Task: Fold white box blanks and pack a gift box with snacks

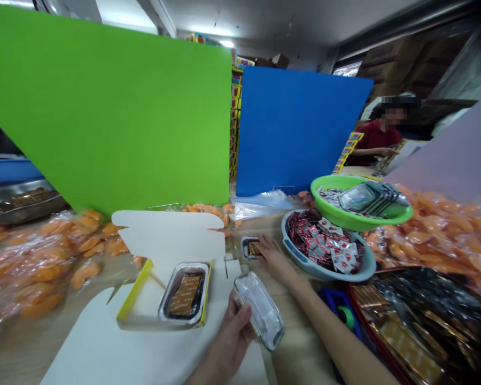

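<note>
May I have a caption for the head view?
Left hand holds a film-sealed silver foil tray over an unfolded white cardboard carton.

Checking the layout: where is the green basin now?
Head view, right of centre: the green plastic basin sits just behind the grey tub of red sachets.

Three foil trays sit at the two grips: one foil tray (260, 311) in the left grip (232, 334), one foil tray (183, 294) on the single white carton blank (166, 235) just beside it, and one foil tray (250, 248) under the right grip (274, 256). Beyond the right grip are two basins, one grey-blue basin (300, 262) and one green basin (344, 216). Farther off stand two boards, one green board (104, 107) and one blue board (300, 128), and one co-worker (379, 140).
</note>
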`<action>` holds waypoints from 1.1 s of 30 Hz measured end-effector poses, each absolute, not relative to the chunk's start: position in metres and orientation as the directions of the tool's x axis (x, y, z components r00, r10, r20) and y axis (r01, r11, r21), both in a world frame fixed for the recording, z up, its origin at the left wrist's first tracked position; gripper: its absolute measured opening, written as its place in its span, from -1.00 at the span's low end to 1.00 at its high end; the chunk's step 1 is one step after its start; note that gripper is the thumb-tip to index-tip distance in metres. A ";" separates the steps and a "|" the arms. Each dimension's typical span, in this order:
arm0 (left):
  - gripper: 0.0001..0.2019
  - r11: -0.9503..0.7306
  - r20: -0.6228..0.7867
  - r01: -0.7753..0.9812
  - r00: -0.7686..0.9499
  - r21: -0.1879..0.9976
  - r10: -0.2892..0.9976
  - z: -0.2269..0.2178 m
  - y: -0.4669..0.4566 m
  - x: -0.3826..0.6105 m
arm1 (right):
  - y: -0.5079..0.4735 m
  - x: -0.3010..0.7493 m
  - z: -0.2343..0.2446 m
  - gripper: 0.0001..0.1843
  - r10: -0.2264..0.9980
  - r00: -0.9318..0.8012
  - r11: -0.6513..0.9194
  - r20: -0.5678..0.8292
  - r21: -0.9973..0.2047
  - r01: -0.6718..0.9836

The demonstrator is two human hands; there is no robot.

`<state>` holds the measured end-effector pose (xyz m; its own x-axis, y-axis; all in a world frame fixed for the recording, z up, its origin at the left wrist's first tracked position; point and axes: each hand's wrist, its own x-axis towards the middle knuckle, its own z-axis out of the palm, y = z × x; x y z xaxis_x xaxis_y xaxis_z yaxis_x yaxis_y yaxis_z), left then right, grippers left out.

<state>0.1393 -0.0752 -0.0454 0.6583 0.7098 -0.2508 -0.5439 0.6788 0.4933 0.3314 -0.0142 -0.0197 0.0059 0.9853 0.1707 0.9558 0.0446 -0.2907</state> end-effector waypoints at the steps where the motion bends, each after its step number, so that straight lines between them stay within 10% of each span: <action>1: -0.50 0.663 -0.243 -0.559 0.644 0.498 0.725 -0.046 -0.074 0.140 | -0.024 0.325 -0.007 -0.74 0.979 0.057 0.029 0.195 -0.410 0.911; 6: -0.63 0.612 -0.149 -0.577 0.651 0.541 0.745 -0.046 -0.074 0.142 | -0.086 0.286 0.030 -0.78 0.987 -0.069 -0.112 -0.148 -0.919 0.379; 14: -0.57 0.575 -0.075 -0.577 0.665 0.580 0.743 -0.039 -0.079 0.139 | -0.113 0.265 0.016 -0.69 0.966 -0.049 -0.252 -0.254 -0.967 0.029; 28: -0.62 0.593 -0.171 -0.585 0.617 0.553 0.768 -0.034 -0.076 0.139 | -0.118 0.260 0.021 -0.61 0.980 0.004 -0.200 -0.200 -0.979 0.046; 33: -0.69 0.632 -0.252 -0.576 0.603 0.518 0.757 -0.034 -0.074 0.139 | -0.087 0.294 0.035 -0.76 0.976 0.182 0.011 0.119 -0.862 0.507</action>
<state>0.1389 -0.0744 -0.0344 0.6031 0.7567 -0.2522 -0.5761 0.6319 0.5185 0.2943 -0.0867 0.0355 0.1824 0.9760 0.1194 0.5069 0.0108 -0.8620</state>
